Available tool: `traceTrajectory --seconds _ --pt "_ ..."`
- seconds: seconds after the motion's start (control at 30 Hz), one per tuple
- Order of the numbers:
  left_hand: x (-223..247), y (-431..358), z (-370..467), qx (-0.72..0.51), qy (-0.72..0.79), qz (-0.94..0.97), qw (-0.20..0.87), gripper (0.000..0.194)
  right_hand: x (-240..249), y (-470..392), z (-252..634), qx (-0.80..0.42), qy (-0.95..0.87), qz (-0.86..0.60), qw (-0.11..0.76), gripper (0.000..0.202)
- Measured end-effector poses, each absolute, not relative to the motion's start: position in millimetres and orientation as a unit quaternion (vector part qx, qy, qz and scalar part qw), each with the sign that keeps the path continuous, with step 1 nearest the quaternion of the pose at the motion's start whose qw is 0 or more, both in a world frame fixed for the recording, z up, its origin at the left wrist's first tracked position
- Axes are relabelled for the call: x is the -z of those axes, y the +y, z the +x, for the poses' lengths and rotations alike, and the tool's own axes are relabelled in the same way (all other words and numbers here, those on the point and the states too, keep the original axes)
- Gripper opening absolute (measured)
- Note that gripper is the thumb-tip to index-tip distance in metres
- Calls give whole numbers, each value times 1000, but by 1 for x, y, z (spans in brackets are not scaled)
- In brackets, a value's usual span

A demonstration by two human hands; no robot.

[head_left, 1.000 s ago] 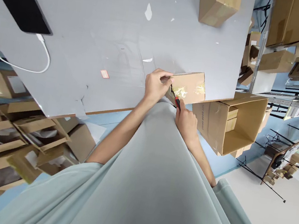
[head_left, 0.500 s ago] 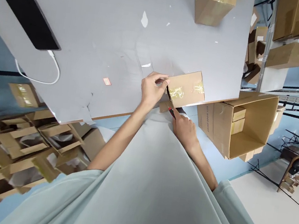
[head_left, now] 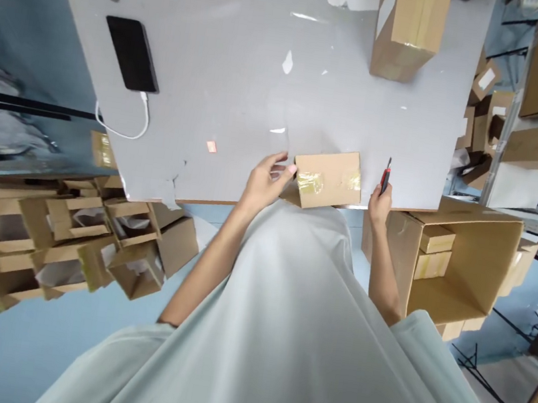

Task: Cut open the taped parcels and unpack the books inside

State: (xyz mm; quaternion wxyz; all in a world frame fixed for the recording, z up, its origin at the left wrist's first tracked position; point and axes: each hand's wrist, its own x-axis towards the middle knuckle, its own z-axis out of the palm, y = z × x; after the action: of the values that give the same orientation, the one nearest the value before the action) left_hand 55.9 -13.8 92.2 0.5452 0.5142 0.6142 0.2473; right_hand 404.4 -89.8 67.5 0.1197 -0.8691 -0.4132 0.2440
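"How are the hands?"
"Left hand (head_left: 262,186) half-curled, thumb at a small brown cardboard box (head_left: 333,179) on the flat grey tabletop's (head_left: 225,87) near edge; can't tell whether it grips. Right hand (head_left: 379,206) clasps a red-and-black cutter (head_left: 385,180)."
"Farther off?"
"A taped brown carton (head_left: 408,40)."

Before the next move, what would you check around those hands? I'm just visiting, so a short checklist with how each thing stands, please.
1. Left hand at the small box: ok, thumb at its left end.
2. Cutter gripped: ok, in the right hand.
3. Blade clear of the left hand: ok, the box lies between them.
4. Blade retracted: not ok, it shows beyond the red tip.
5. Box fully supported by the table: cannot tell, it lies at the near edge.
6. Phone away from the blade: ok, far to the left.
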Motion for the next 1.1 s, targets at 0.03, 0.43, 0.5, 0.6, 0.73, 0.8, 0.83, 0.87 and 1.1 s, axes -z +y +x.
traceTrajectory --seconds 0.03,0.43,0.5,0.6,0.73,0.8,0.83,0.87,1.1 --pt "-94 -22 53 -223 627 506 548 82 -52 -84 411 -258 -385 -880 102 47" --pt "-86 -71 64 -250 703 430 508 79 2 -88 421 -258 -431 -865 -3 63" --pt "-86 -69 69 -263 703 432 500 80 -1 -89 421 -248 -469 -848 13 60" --pt "-88 -65 75 -277 695 451 487 73 -3 -84 421 -241 -492 -836 7 60" --pt "-97 -56 77 -259 709 457 470 60 2 -72 423 -279 -455 -844 -56 66" --pt "-108 -49 79 -244 725 472 439 58 3 -68 427 -308 -455 -834 -51 61" --pt "-114 -45 83 -237 727 492 416 59 2 -67 429 -323 -456 -829 -32 59" --pt "-121 -40 89 -232 722 520 393 61 0 -67 431 -337 -455 -824 -5 57" --pt "-143 -1 159 -189 576 696 384 64 -54 -93 434 -418 -381 -792 231 48"
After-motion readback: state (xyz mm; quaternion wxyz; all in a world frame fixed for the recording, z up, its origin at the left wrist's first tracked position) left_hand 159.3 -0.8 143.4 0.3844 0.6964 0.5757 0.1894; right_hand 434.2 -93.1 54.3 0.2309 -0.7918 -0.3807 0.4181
